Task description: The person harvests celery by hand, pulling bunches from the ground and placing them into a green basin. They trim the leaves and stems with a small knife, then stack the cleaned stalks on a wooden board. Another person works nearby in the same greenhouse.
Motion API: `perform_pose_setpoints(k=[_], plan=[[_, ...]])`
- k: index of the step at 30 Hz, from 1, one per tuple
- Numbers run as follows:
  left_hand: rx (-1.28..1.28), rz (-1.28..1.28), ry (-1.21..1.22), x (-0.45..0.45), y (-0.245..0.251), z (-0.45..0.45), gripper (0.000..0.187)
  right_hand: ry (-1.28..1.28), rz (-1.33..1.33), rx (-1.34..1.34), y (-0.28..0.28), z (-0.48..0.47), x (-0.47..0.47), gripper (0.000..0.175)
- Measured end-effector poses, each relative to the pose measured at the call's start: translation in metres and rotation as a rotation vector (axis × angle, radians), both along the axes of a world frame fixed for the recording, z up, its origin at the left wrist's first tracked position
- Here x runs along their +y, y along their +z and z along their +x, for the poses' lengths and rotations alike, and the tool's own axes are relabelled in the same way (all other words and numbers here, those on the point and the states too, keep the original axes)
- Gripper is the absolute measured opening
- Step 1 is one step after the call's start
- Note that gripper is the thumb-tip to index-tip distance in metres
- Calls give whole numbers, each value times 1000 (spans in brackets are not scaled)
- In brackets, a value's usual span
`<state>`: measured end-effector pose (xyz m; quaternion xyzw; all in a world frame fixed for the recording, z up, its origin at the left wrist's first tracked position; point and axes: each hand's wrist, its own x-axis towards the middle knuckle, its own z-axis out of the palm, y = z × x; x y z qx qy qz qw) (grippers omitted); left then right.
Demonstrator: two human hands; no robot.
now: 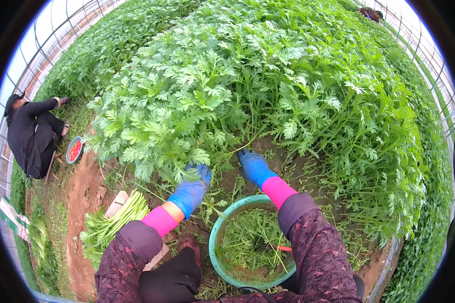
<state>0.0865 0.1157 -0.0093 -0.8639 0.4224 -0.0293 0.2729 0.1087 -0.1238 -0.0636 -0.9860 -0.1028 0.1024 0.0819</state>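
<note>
My left hand [192, 188], in a blue glove, is at the lower edge of the leafy green plants [189, 110]. Leaves cover part of its fingers, so its grip is hidden. To its right, my right hand [253, 166], also blue-gloved, reaches down to the soil at the foot of the plants. A thin pale stem [246, 146] runs by its fingertips; whether they pinch it I cannot tell. Below this hand stands a round green plastic tub [217, 227] with loose leafy trimmings [246, 231] in it. A red-orange object [284, 248] shows inside, partly hidden by my right sleeve.
Left of my left arm lies a bundle of cut greens [125, 212] beside pale wooden blocks [117, 202]. A person [30, 132] crouches at the far left near a bowl [69, 153] of red items. Another person [369, 14] bends at the top right. Greenhouse framing [41, 49] curves around the beds.
</note>
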Motion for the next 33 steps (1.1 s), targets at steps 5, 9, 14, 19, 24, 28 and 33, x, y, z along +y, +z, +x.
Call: perform_pose_setpoints(k=[5,9,14,19,24,28,33], plan=[[200,-106,169,23,18,3,67,-194,196,-421,46,62,-58,63],[286,-158,231,26,29,5,69,-720,1269,-194,78,80,-121,40],[319,-186,238,32,28,13,71,-328,1042,135,9,40,-59,38],[346,-189,255,37,28,12,71,-320,465,-24,-67,80,2,43],[388,-209,274,46,28,15,69,-255,472,14,-107,134,20,60],[409,-252,279,53,25,18,68,-349,497,264,-125,146,27,66],[409,-239,267,55,23,20,68,-389,395,420,-158,160,30,60]])
